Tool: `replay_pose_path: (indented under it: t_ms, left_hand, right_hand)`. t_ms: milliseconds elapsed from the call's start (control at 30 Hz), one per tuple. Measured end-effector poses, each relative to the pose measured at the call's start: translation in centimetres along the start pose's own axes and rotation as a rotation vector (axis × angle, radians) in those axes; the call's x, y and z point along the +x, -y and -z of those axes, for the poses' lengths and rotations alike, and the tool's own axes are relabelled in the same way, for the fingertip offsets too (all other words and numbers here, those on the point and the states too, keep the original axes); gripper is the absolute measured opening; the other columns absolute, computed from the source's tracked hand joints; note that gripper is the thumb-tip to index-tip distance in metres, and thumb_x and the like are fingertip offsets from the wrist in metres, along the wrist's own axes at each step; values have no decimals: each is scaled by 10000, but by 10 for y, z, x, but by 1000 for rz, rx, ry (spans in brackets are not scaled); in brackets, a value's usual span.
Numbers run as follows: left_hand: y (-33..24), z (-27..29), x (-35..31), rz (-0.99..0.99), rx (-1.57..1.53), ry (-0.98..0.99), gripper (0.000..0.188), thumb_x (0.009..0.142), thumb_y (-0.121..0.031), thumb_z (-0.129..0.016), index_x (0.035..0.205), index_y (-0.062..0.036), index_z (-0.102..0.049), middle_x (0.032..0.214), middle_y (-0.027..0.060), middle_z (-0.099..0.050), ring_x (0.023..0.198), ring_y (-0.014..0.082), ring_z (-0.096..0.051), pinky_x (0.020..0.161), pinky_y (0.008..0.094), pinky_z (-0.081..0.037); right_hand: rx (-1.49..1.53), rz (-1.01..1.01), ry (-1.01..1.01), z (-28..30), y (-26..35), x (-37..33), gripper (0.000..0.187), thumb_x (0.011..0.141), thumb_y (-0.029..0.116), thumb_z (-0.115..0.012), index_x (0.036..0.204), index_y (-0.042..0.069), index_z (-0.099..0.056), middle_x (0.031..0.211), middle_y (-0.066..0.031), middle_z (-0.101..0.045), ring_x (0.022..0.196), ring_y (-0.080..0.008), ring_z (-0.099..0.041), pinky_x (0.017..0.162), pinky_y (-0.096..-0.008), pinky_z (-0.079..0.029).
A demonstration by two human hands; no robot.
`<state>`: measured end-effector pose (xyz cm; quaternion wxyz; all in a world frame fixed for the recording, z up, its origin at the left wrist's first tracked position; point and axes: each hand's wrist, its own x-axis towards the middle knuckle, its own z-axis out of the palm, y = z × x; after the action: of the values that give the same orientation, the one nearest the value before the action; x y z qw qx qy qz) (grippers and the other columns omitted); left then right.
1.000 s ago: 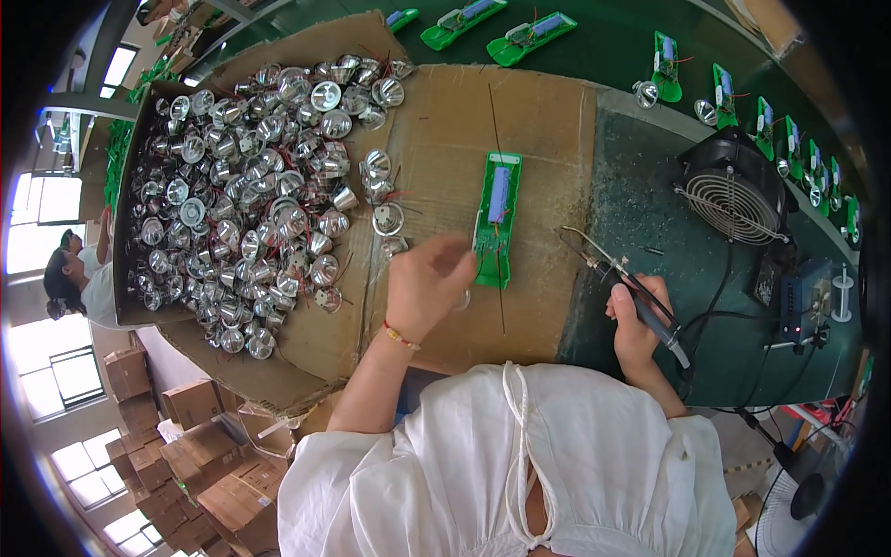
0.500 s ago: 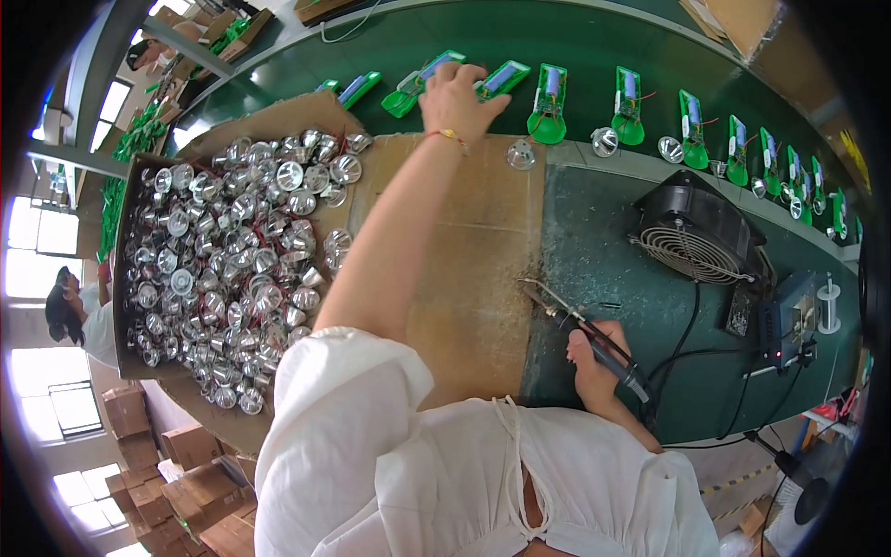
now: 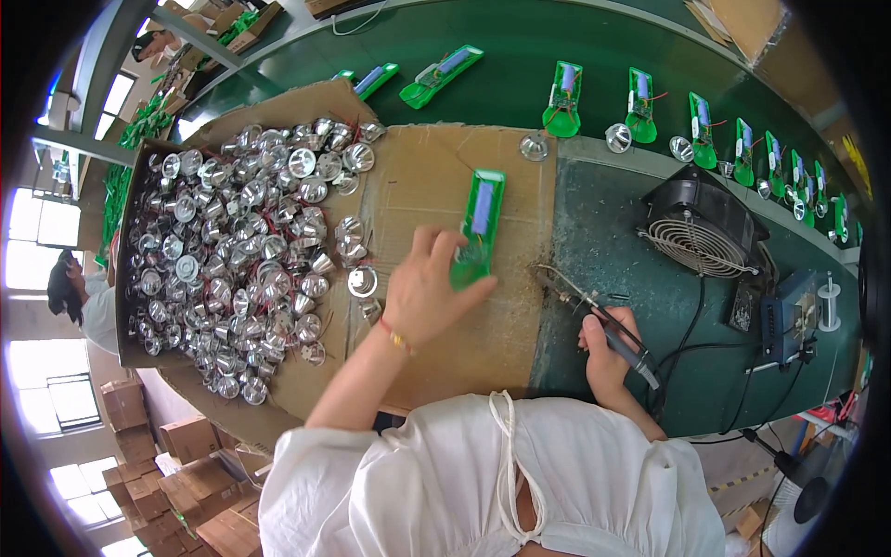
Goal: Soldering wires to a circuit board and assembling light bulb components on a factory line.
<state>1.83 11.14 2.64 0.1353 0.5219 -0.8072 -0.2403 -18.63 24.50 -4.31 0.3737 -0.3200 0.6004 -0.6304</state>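
Green plastic casing lies on cardboard beside the left hand, whose fingers are spread, contact unclear. Probably light, stiff and slick; best held by its long edges, off the blue cell. The right hand grips a soldering iron.

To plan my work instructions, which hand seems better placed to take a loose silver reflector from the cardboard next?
Probably the left hand: it looks open and nearer the loose reflectors, while the right hand holds a soldering iron.
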Motion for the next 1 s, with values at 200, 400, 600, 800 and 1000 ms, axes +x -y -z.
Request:
replay_pose_path:
  t_ms: [200,400,600,800,1000]
  left_hand:
    - [43,33,-76,-55,520,-225,716,659,-378,-713,1283,-163,-435,1362,161,-317,1213,344,-330,979,489,-249]
    - [67,2,-114,-237,375,-188,314,729,-129,-654,1040,-99,-619,1276,172,-439,1088,301,-490,887,411,-382]
    - [58,7,-110,-131,273,-492,220,669,-206,-730,784,-72,-599,1162,151,-486,982,316,-511,797,404,-423]
    - [61,-2,-84,298,498,-215,456,761,-526,-578,733,-71,-575,748,106,-581,730,294,-586,643,394,-440]
    - [56,-5,-62,207,-141,-227,216,782,-252,-640,733,-42,-628,676,87,-622,594,263,-595,543,363,-460]
  right_hand:
    - [-14,69,4,-4,2,-4,144,814,91,-623,848,3,-515,621,-48,-554,514,-75,-507,490,-211,-415]
    - [-39,90,54,-8,6,-11,137,822,85,-611,864,4,-509,637,-50,-552,530,-77,-507,505,-208,-416]
    - [-54,110,47,-6,13,-18,149,828,96,-610,865,3,-499,657,-50,-537,527,-77,-496,488,-202,-415]
    - [-100,147,78,-17,13,-24,148,820,94,-622,858,0,-514,636,-53,-553,517,-75,-507,494,-206,-415]
    - [-119,163,122,-15,18,-27,154,812,83,-626,863,-2,-508,634,-48,-553,520,-72,-506,496,-206,-411]
